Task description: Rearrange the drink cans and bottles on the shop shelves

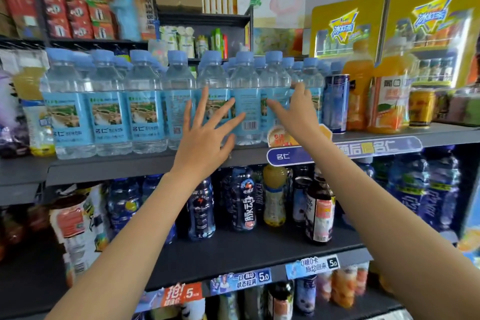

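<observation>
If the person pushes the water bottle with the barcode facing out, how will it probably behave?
The water bottle looks full, so probably heavy for its size. Tall and narrow, it may tip if pushed high. Packed neighbours would likely brace it.

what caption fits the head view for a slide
Both open hands, left hand and right hand, reach for the blue-capped water bottles on the upper shelf.
</observation>
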